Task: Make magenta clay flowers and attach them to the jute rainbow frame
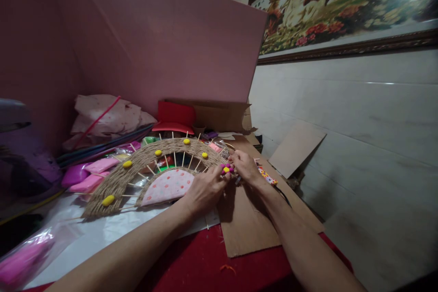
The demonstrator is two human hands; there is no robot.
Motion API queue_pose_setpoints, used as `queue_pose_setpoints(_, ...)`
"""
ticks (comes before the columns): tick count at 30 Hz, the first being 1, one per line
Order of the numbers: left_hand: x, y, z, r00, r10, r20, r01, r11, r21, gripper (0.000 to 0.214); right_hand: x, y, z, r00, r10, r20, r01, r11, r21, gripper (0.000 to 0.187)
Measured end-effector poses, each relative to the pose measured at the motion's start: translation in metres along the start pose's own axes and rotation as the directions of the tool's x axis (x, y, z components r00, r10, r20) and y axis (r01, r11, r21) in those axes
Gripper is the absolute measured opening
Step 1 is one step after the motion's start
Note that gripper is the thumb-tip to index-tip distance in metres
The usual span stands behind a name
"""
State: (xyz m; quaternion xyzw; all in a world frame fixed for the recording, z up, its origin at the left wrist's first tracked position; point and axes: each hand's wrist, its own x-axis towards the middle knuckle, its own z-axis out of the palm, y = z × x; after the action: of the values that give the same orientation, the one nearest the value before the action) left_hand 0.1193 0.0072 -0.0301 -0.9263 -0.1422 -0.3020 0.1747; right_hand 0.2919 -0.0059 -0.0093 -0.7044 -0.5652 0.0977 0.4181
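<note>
A half-round fan of woven jute (137, 166) on wooden sticks lies on the table, with a pink dotted centre piece (167, 186) and several yellow clay blobs (108, 200) stuck along the arc. At its right end sits a small pink clay flower with a yellow middle (226, 169). My left hand (205, 189) has its fingertips pinched on that flower. My right hand (244, 166) is closed just to the right of the flower, fingers touching it, and a dark thin tool pokes out below the hand.
Pink clay packs (99, 166) and plastic bags lie left of the fan. A red box (174, 118) and an open carton (219, 116) stand behind. Brown cardboard sheets (246, 228) cover the red tabletop. A pink board (164, 36) forms the backdrop; a white wall rises at right.
</note>
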Motion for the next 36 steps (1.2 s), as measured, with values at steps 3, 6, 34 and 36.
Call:
queue_pose_setpoints(3,-0.0013,0.0003,0.0000,0.999,0.027,-0.029,-0.027,1.000,-0.001,0.025,-0.0006,-0.0017,-0.0010,1.000,0.007,-0.009,-0.007,1.000,-0.003,0.041)
queue_pose_setpoints(6,-0.0016,0.0015,0.0001,0.999,0.039,-0.006,-0.039,0.999,0.026,0.026,-0.0013,-0.0030,-0.0018,1.000,0.006,-0.009,-0.006,1.000,-0.002,0.041)
queue_pose_setpoints(34,0.0023,0.0046,-0.0028,0.994,-0.046,0.100,0.044,0.999,0.021,0.029,-0.0018,-0.0031,-0.0004,1.000,0.001,-0.002,-0.001,1.000,0.016,0.042)
queue_pose_setpoints(36,0.0004,0.0034,-0.0003,0.998,-0.027,0.055,0.025,0.999,0.027,0.030,-0.0015,-0.0030,-0.0007,1.000,0.004,-0.008,-0.004,1.000,0.012,0.042)
